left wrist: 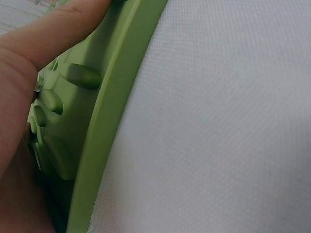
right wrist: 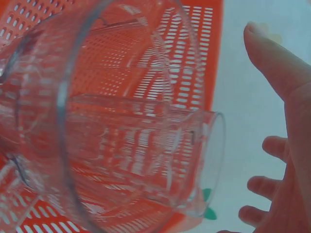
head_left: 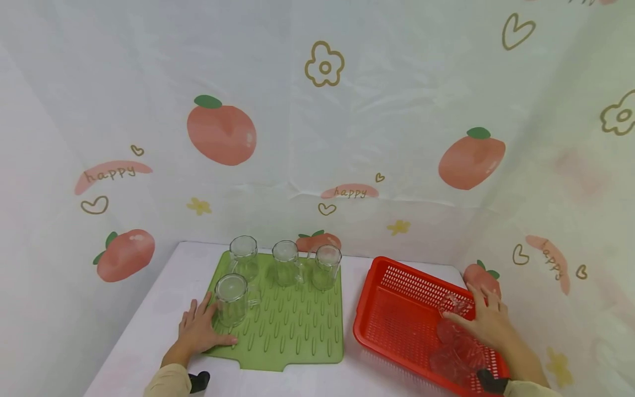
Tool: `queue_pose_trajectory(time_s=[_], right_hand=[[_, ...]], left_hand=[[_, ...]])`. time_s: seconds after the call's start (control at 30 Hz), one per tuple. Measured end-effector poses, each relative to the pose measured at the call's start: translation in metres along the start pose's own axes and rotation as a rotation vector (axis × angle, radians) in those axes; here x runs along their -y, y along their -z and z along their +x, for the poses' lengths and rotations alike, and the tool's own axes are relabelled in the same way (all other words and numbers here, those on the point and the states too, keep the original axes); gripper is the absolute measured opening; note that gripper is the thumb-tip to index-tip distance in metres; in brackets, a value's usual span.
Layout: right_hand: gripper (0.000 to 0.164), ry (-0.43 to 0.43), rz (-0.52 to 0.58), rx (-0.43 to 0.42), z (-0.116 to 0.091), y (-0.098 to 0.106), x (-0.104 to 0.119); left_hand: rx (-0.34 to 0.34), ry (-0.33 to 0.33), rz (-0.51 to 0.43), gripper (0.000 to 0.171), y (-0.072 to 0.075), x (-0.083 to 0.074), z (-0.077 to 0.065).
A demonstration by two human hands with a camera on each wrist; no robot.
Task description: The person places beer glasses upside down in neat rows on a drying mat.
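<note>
My left hand [head_left: 198, 329] rests at the left edge of a green drying mat [head_left: 297, 309], fingers spread, thumb lying over the mat. Right beside it is a clear glass mug [head_left: 231, 302], standing upside down. In the left wrist view the thumb [left wrist: 58, 29] reaches over the mat's ridged surface. My right hand [head_left: 488, 324] is over the right side of a red perforated basket [head_left: 364, 314], thumb and fingers apart. Clear glassware lies in the basket near it, including a glass mug [head_left: 458, 355]. In the right wrist view the fingers are apart from the large glass mug [right wrist: 63, 111].
Along the mat's back stand more glass mugs: one at left [head_left: 243, 259], one in the middle [head_left: 286, 264], one at right [head_left: 326, 268]. Mat and basket share a white-covered table [head_left: 163, 298]. A printed cloth [head_left: 387, 110] hangs behind and at both sides.
</note>
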State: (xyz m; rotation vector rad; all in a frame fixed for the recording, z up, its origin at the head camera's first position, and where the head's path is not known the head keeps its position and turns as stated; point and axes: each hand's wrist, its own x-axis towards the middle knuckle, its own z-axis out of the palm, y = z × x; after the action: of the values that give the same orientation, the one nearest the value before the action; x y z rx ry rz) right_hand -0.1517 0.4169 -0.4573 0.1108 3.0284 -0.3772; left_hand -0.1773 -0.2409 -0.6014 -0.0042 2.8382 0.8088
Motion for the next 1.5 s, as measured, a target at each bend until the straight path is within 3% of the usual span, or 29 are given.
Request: queue_pose_trajectory(time_s=[0.57,1.0,1.33,1.5], right_hand=[[0.123,-0.115,0.127,0.18,0.0,-0.017,-0.009],[0.112,-0.099,0.112,0.138,0.006,-0.021,-0.009],[0.084,-0.073,0.091,0.073,0.009,-0.019,-0.004],[0.079,-0.061,0.107,0.06,0.009,-0.014,0.001]], left_hand=[[-0.032,-0.016,-0.003,0.124,-0.005,0.005,0.001],[-0.049,-0.026,0.009,0.126,-0.007,0.008,0.002],[-0.031,-0.016,0.014,0.124,-0.003,0.002,-0.001],[-0.04,-0.02,0.014,0.124,-0.002,0.002,-0.002]])
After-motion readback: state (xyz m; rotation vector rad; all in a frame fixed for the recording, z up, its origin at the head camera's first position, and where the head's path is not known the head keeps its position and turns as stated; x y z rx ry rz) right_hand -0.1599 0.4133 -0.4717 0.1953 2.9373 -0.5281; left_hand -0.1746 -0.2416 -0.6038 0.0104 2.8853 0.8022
